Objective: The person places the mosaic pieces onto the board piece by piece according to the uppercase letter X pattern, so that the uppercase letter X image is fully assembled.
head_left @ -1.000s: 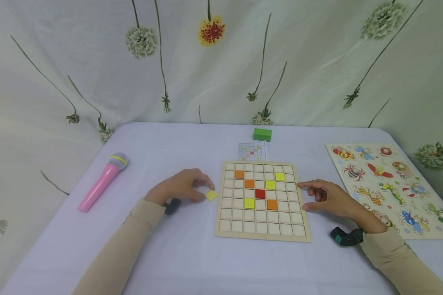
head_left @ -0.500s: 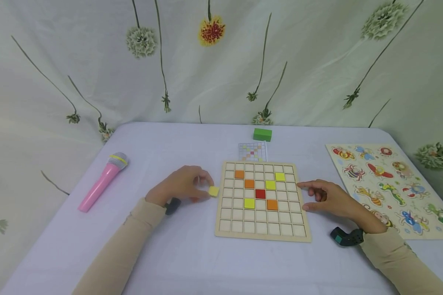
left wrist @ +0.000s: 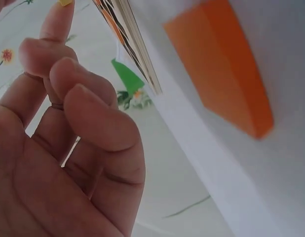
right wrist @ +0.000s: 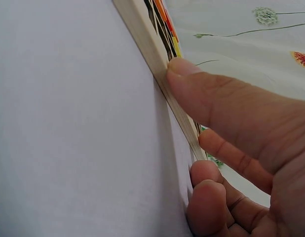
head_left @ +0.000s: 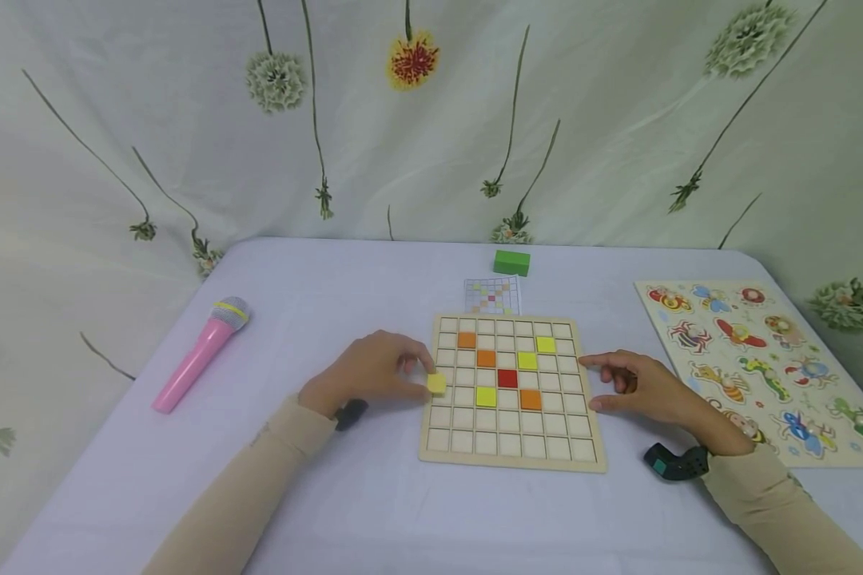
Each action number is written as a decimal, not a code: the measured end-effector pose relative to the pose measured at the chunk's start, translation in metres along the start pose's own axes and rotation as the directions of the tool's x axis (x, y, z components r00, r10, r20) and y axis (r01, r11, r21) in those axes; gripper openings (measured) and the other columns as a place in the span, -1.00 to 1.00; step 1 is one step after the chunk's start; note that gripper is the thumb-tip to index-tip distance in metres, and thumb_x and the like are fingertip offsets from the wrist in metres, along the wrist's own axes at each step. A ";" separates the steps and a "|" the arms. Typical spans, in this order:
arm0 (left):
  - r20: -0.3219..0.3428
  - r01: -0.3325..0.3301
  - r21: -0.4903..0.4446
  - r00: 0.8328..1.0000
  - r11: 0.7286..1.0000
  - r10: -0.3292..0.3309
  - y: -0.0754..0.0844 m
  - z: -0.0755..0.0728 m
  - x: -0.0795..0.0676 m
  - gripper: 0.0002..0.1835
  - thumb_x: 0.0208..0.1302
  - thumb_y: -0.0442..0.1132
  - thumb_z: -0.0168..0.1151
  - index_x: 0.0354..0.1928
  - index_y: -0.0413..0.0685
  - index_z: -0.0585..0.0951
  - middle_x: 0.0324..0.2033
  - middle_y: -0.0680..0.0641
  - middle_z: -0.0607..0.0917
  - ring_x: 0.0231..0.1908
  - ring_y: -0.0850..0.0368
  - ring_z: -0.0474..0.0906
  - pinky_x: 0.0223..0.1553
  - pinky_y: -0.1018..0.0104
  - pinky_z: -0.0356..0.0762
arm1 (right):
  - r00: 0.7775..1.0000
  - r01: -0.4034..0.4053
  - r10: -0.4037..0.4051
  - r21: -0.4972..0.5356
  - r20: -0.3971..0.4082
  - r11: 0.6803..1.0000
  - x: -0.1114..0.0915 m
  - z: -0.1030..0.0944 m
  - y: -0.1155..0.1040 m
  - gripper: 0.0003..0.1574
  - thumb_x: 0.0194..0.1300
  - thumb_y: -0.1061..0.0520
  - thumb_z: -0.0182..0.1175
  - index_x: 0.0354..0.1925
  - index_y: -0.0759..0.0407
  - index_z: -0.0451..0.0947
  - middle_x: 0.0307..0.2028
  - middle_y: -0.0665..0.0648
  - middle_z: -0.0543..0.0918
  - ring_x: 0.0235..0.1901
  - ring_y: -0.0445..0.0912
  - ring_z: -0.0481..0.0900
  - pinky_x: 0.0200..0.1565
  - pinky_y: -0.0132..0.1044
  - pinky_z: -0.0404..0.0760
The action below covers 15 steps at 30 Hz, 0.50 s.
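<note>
Between thumb and forefinger my left hand [head_left: 377,367] pinches a yellow square tile [head_left: 437,384], above the left edge of a wooden grid board [head_left: 514,462]. Only a corner of that tile shows in the left wrist view. Yellow tiles [head_left: 485,397], orange tiles [head_left: 530,399] and one red tile [head_left: 507,378] sit in cells of the board. My right hand [head_left: 640,386] touches the board's right edge with its thumb and forefinger; its other fingers are bent. In the left wrist view a loose orange tile [left wrist: 216,69] lies on the table near the left hand; the head view hides it.
A small printed grid card [head_left: 492,295] lies behind the board, with a green block [head_left: 511,263] beyond it. A pink toy microphone [head_left: 203,351] lies at the left. An insect picture board [head_left: 762,367] lies at the right, partly under the right forearm.
My left hand has lifted the yellow tile off the table and carried it right, to above the board's left edge. The right hand has stayed in place.
</note>
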<state>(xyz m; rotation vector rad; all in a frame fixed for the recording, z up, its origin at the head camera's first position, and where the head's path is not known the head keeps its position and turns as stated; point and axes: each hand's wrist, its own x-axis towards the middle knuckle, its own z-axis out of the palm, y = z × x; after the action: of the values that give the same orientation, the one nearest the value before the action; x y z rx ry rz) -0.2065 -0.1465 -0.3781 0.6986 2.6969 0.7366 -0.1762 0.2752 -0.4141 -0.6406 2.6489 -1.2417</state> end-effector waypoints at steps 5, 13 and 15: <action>0.028 0.017 -0.008 0.999 1.000 -0.017 0.009 0.009 0.000 -0.74 0.12 -0.01 0.67 -0.15 0.28 0.80 -0.45 0.11 0.52 -0.34 0.16 0.42 -0.29 0.24 0.32 | 1.000 0.005 -0.005 -0.003 0.000 1.000 0.000 -0.001 0.003 -0.27 0.23 0.26 0.59 0.31 0.45 0.59 -0.23 0.08 0.48 -0.35 -0.17 0.36 -0.31 -0.33 0.38; 0.078 -0.050 -0.002 0.996 0.999 0.050 0.022 0.018 -0.002 -0.76 0.13 -0.05 0.66 -0.18 0.28 0.80 -0.53 0.19 0.51 -0.46 0.28 0.38 -0.34 0.31 0.32 | 1.000 0.005 -0.005 0.003 0.002 1.000 0.000 -0.001 0.003 -0.27 0.23 0.26 0.59 0.31 0.44 0.59 -0.22 0.08 0.47 -0.36 -0.17 0.35 -0.31 -0.33 0.37; 0.085 -0.065 0.010 0.994 0.998 0.064 0.025 0.019 -0.003 -0.77 0.14 -0.06 0.66 -0.19 0.28 0.79 -0.56 0.20 0.49 -0.47 0.29 0.38 -0.35 0.32 0.32 | 1.000 0.008 -0.008 0.002 0.001 1.000 0.000 -0.001 0.003 -0.27 0.23 0.27 0.59 0.31 0.45 0.59 -0.22 0.08 0.47 -0.36 -0.17 0.35 -0.31 -0.34 0.37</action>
<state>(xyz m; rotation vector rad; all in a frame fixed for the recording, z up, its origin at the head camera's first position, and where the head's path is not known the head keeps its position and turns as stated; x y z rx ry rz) -0.1874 -0.1213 -0.3805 0.8052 2.6157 0.6901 -0.1776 0.2777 -0.4154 -0.6521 2.6468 -1.2461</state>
